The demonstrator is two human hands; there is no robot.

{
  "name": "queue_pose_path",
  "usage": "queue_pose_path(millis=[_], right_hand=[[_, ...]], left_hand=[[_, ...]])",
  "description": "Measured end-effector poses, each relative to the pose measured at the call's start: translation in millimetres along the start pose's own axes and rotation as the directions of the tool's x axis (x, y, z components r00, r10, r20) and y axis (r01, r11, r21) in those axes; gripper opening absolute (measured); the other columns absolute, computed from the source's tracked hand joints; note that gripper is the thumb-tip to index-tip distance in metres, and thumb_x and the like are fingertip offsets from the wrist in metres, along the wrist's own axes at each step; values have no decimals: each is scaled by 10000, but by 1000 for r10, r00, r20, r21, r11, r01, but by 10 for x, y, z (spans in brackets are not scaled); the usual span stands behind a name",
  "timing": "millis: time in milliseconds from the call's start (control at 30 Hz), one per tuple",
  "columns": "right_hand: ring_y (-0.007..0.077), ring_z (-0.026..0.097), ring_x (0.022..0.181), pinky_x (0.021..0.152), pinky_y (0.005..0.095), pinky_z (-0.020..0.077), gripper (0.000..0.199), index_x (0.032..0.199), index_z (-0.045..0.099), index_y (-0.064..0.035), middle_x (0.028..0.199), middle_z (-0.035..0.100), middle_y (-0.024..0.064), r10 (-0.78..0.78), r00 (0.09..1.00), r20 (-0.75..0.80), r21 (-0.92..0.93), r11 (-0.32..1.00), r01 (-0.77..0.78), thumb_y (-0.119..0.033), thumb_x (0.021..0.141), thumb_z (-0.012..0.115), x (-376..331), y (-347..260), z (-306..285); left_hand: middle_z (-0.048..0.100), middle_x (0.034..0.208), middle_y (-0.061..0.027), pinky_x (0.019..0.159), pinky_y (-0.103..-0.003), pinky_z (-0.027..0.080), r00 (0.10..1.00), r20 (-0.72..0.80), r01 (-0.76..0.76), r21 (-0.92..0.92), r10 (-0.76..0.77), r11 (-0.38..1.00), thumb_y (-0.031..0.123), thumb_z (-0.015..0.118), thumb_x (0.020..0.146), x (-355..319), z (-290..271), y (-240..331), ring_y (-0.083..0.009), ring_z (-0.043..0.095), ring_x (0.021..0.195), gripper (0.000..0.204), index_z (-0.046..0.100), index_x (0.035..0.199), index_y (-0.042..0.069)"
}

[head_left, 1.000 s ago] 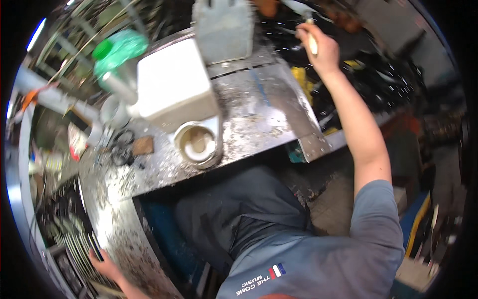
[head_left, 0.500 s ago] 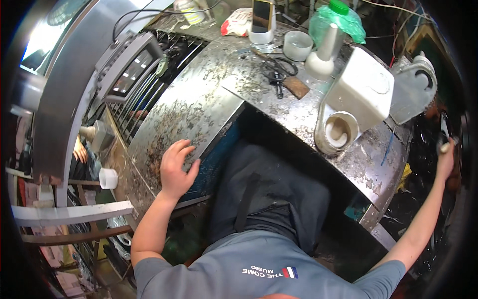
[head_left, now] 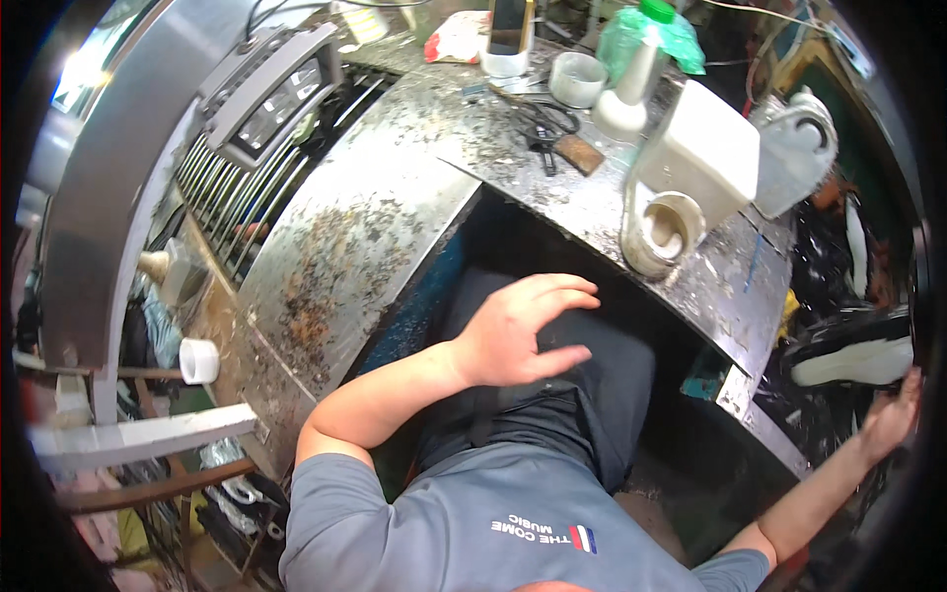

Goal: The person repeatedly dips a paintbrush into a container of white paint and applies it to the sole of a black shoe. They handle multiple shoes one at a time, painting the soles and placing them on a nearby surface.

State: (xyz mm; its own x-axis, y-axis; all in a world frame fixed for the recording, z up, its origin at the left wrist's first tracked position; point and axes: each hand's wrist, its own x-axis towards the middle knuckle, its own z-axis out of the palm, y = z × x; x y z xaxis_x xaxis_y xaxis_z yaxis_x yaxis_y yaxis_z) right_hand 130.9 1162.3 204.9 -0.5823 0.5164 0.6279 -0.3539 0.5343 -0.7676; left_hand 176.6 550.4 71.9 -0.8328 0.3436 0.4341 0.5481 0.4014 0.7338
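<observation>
My left hand [head_left: 518,331] hangs over my lap, fingers apart and nothing in it. Far out at the right edge, my right hand [head_left: 893,414] has its fingers closed at the end of a black shoe [head_left: 853,363] whose white sole faces up. Part of that grip is cut off by the dark rim of the picture. Closest to my left hand on the bench is a white plastic pot [head_left: 661,242] with a round open mouth, joined to a boxy white container [head_left: 712,148].
The worn metal bench [head_left: 345,247] curves around my lap, with a dark recess. On it are scissors [head_left: 552,118], a brown block [head_left: 578,154], a cup [head_left: 578,81], a white bottle [head_left: 623,104] and a phone [head_left: 509,30]. A lamp-like fixture [head_left: 271,104] stands left above a metal rack [head_left: 237,187].
My left hand has left the bench's left side and moved right over my lap. My right hand has come lower and nearer at the right edge, now with the black shoe.
</observation>
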Motion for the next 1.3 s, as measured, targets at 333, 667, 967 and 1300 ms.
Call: queue_pose_path(millis=[333, 667, 967, 1300], right_hand=[[303, 554, 1283, 1057, 419, 484, 788, 1425, 356, -106, 1455, 507, 242, -125, 472, 873, 471, 471, -746, 23, 792, 808, -2514, -1576, 2088], [169, 732, 750, 644, 285, 540, 274, 1098, 737, -54, 816, 742, 108, 20, 656, 755, -67, 997, 47, -291, 962, 732, -2090, -1028, 2409], [299, 712, 762, 674, 376, 565, 151, 867, 752, -93, 832, 738, 91, -267, 623, 735, -112, 859, 500, -238, 845, 787, -1931, -615, 2840], [250, 726, 756, 668, 330, 573, 116, 940, 768, -99, 872, 745, 83, -304, 603, 738, -47, 868, 494, -162, 846, 795, -1977, -716, 2700]], left_hand=[[693, 1239, -128, 1006, -370, 516, 589, 775, 446, -548, 229, 708, 206, 1017, 536, 213, 245, -28, -184, 667, 1129, 1105, 445, 1451, -31], [599, 1357, -265, 1053, -519, 493, 847, 523, 530, -810, -98, 252, 181, 1040, 482, -1561, 299, -602, -383, 608, 1241, 1122, 492, 1443, -8], [626, 1323, -232, 1033, -514, 522, 851, 490, 492, -870, -190, -36, 86, 1015, 530, -1379, 177, -300, -374, 591, 1278, 1150, 408, 1502, -5], [630, 1316, -217, 1038, -437, 521, 961, 169, 243, -895, -219, 374, 267, 929, 745, -1151, 127, -81, -316, 631, 1211, 837, 505, 1418, 6]])
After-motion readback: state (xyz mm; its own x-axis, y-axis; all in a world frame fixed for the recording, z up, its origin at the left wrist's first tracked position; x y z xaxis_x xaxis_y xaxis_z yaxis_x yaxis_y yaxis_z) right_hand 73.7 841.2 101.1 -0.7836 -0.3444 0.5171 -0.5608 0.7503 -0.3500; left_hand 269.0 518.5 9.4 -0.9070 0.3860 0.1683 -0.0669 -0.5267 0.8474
